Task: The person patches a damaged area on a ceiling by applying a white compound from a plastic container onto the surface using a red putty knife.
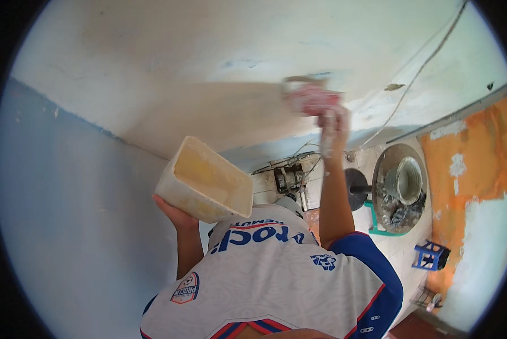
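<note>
- One left hand (173, 213), cupped under the base of one cream plastic tub (205, 181); its fingers grip the tub's lower corner, and the tub tilts with its open mouth up and to the right.
- One white jersey (276, 277) with blue sleeves below both hands, with one shield-shaped badge in red, white and blue below the left hand and blue lettering across the cloth between the hands.
- One right hand (334, 125), smeared white and raised well above the tub, closed around the handle of one flat putty trowel (309, 95), whose blade lies against the pale wall (208, 68).
- One thin cable (417, 70) running up the wall to the right of the right hand.
- One round metal basin (400, 189) holding one grey bucket, down on the floor to the right of the right arm.
- One small blue stool (430, 255) lower right of the basin.
</note>
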`<state>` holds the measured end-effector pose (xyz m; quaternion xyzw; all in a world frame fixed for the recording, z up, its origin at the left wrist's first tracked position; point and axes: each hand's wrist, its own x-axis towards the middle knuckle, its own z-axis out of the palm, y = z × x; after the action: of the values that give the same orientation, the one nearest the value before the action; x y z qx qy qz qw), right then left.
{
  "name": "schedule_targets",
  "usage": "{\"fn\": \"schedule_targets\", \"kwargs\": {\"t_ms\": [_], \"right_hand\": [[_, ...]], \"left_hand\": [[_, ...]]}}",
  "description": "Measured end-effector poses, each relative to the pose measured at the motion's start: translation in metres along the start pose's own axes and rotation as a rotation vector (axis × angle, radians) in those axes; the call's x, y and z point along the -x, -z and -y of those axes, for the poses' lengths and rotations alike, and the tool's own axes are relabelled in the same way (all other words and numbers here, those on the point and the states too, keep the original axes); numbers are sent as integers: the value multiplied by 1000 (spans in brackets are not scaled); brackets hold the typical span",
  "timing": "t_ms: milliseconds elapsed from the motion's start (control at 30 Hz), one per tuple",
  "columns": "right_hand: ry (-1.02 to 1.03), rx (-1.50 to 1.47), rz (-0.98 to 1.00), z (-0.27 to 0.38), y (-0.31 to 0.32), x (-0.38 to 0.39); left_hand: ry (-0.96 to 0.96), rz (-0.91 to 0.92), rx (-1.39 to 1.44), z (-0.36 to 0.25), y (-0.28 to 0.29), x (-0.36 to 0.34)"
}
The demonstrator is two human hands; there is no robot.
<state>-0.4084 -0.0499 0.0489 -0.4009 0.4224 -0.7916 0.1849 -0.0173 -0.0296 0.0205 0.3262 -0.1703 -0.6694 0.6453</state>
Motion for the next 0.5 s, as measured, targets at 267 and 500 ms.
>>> {"fn": "schedule_targets", "kwargs": {"t_ms": [267,500], "right_hand": [[-14,-97,-267,2,17,-14],[-14,126,-189,-7,-4,-11]], "left_hand": [[18,-47,18,-3,1,-3],[39,-28,-33,-9,2,-5]]}}
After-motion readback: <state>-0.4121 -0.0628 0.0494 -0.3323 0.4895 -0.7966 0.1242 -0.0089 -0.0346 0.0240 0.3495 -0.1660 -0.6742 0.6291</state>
